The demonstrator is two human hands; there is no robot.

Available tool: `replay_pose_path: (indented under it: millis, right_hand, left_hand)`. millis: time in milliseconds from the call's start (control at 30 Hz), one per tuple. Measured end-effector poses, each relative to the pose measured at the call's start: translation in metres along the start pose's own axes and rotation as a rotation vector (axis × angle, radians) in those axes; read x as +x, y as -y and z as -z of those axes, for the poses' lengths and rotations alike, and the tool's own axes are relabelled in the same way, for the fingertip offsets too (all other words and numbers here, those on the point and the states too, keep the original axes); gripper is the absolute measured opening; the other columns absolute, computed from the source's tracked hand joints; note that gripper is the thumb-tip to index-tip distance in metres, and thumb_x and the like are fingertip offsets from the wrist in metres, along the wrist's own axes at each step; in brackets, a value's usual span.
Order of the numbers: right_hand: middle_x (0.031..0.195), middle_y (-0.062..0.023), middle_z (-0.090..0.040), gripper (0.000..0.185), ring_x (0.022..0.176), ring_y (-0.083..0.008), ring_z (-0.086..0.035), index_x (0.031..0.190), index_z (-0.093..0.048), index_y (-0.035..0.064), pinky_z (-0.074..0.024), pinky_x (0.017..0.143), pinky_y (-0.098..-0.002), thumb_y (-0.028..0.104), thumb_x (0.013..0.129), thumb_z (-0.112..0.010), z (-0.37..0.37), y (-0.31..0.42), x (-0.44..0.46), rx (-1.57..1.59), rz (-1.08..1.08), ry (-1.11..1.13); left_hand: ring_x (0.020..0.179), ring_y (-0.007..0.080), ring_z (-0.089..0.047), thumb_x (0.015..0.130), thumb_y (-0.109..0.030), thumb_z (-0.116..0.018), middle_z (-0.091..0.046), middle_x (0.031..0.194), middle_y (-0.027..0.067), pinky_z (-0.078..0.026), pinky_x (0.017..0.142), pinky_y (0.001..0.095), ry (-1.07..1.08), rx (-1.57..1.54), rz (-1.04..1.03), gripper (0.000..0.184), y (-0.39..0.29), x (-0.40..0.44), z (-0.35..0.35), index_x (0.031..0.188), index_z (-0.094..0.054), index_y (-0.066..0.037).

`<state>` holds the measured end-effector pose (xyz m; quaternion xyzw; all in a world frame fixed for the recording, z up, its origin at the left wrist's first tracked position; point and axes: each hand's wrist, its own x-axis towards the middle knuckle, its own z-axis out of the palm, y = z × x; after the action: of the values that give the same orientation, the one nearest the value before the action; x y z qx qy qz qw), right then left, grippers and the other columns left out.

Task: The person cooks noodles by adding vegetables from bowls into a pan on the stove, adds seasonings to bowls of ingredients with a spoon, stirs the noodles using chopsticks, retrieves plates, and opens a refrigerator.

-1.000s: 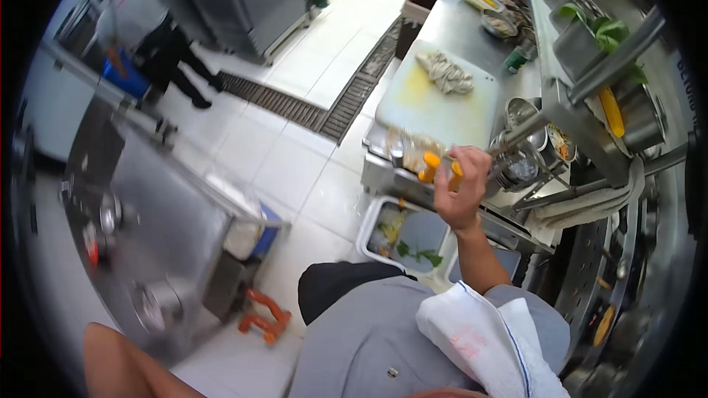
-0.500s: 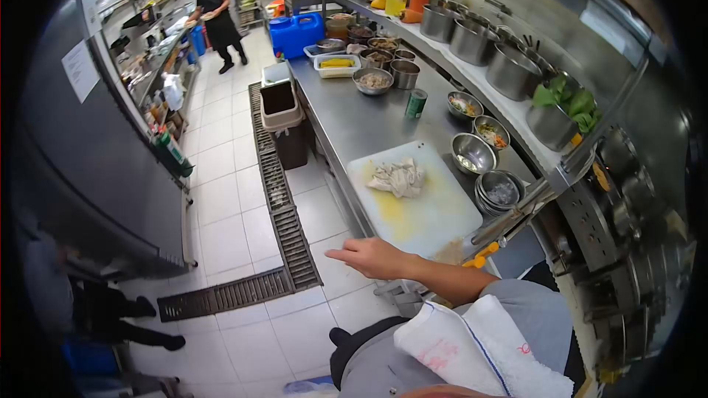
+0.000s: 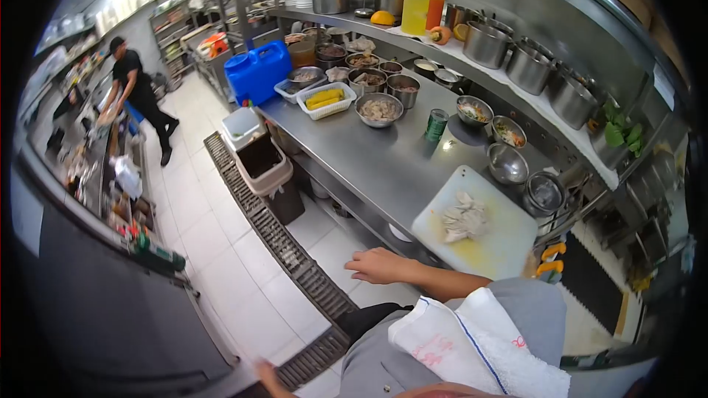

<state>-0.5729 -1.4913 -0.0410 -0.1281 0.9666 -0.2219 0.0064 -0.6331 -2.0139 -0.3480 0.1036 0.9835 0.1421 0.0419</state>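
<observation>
right hand (image 3: pixel 377 265) is loosely curled, seemingly empty; left hand (image 3: pixel 269 379) is blurred, state can't be told. cutting board (image 3: pixel 509 239), bearing a pale heap (image 3: pixel 464 217), is set at the counter's (image 3: pixel 361 169) edge near the right hand; could be knocked by a careless turn.

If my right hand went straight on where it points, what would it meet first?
Nothing close: your right hand seems free to pass above the floor and drain, though depth is unclear.

The worktop (image 3: pixel 346 162) is glossy metal, the board (image 3: pixel 510 242) smooth plastic, the towel (image 3: pixel 479 343) rough, matt cloth, the jug (image 3: pixel 258 75) plastic.
</observation>
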Motion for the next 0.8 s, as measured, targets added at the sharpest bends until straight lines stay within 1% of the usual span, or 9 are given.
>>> replay_pose_path:
  millis: [33,133,367,533,633,700,733,767,800]
  right_hand:
    - [0.092,-0.0127,-0.057,0.028,0.080,-0.0349,-0.061,0.110,-0.056,0.0103,-0.0483,0.069,-0.0463,0.024,0.087,-0.062,0.000,0.001,0.035,0.005,-0.028,-0.019]
    - [0.095,-0.0133,-0.056,0.028,0.083,-0.0348,-0.061,0.111,-0.054,0.0098,-0.0482,0.069,-0.0468,0.024,0.087,-0.060,0.004,0.010,0.136,0.016,0.000,-0.010]
    - [0.096,-0.0161,-0.059,0.028,0.087,-0.0359,-0.063,0.108,-0.056,0.0078,-0.0505,0.072,-0.0470,0.024,0.086,-0.061,-0.020,-0.015,0.375,-0.063,-0.052,0.134]
    - [0.089,-0.0159,-0.064,0.031,0.085,-0.0370,-0.064,0.103,-0.059,0.0056,-0.0529,0.074,-0.0464,0.025,0.080,-0.065,-0.065,-0.024,0.506,-0.077,-0.189,0.406]
    - [0.100,-0.0184,-0.061,0.038,0.094,-0.0379,-0.061,0.115,-0.055,0.0074,-0.0514,0.078,-0.0452,0.025,0.082,-0.064,-0.094,-0.033,0.553,0.138,-0.186,0.302]
    - [0.106,-0.0204,-0.056,0.050,0.097,-0.0378,-0.057,0.128,-0.046,0.0109,-0.0490,0.081,-0.0445,0.025,0.083,-0.065,-0.104,-0.042,0.581,0.193,-0.298,0.225]
    - [0.103,-0.0200,-0.055,0.056,0.094,-0.0388,-0.056,0.133,-0.043,0.0125,-0.0486,0.080,-0.0449,0.025,0.083,-0.065,-0.119,-0.047,0.593,0.182,-0.335,0.096]
    - [0.104,-0.0206,-0.055,0.056,0.096,-0.0390,-0.055,0.134,-0.042,0.0127,-0.0484,0.081,-0.0450,0.025,0.084,-0.065,-0.128,-0.053,0.611,0.163,-0.398,0.036]
    - [0.106,-0.0219,-0.054,0.056,0.099,-0.0394,-0.054,0.134,-0.042,0.0130,-0.0480,0.082,-0.0453,0.025,0.084,-0.064,-0.147,-0.065,0.629,0.162,-0.463,0.027]
  left_hand:
    - [0.102,0.0240,-0.053,0.092,-0.021,-0.048,-0.061,0.107,0.0143,-0.038,0.098,0.0404,-0.084,0.518,-0.143,0.030,-0.005,-0.031,-0.036,0.113,-0.060,-0.002]
    - [0.101,0.0244,-0.054,0.093,-0.021,-0.047,-0.061,0.109,0.0141,-0.039,0.096,0.0400,0.408,-0.255,0.485,0.031,-0.033,-0.037,-0.081,0.115,-0.059,-0.002]
    - [0.100,0.0252,-0.055,0.094,-0.020,-0.046,-0.061,0.111,0.0137,-0.042,0.093,0.0392,0.584,-0.418,0.385,0.034,0.012,0.135,-0.055,0.120,-0.056,0.000]
    - [0.099,0.0258,-0.057,0.094,-0.020,-0.045,-0.060,0.113,0.0134,-0.045,0.090,0.0386,0.472,-0.560,0.356,0.037,0.127,0.355,0.020,0.124,-0.053,0.001]
    - [0.098,0.0261,-0.057,0.095,-0.020,-0.044,-0.060,0.114,0.0132,-0.046,0.089,0.0383,0.270,-0.831,0.229,0.038,0.210,0.550,0.110,0.126,-0.052,0.001]
    - [0.094,0.0264,-0.059,0.092,-0.021,-0.047,-0.060,0.112,0.0194,-0.048,0.081,0.0382,0.149,-0.474,0.251,0.039,0.212,0.692,0.206,0.121,-0.052,0.006]
    - [0.090,0.0269,-0.061,0.091,-0.021,-0.050,-0.061,0.108,0.0206,-0.048,0.077,0.0380,-0.007,-0.385,0.330,0.038,0.308,0.787,0.158,0.118,-0.055,0.005]
    - [0.078,0.0226,-0.061,0.090,-0.021,-0.053,-0.063,0.094,0.0154,-0.047,0.069,0.0346,-0.209,-0.427,0.165,0.034,0.303,0.852,0.188,0.111,-0.057,0.005]
    - [0.068,0.0163,-0.056,0.089,-0.020,-0.055,-0.060,0.080,0.0090,-0.045,0.062,0.0295,-0.106,-0.787,0.220,0.029,0.263,0.902,0.242,0.106,-0.057,0.004]
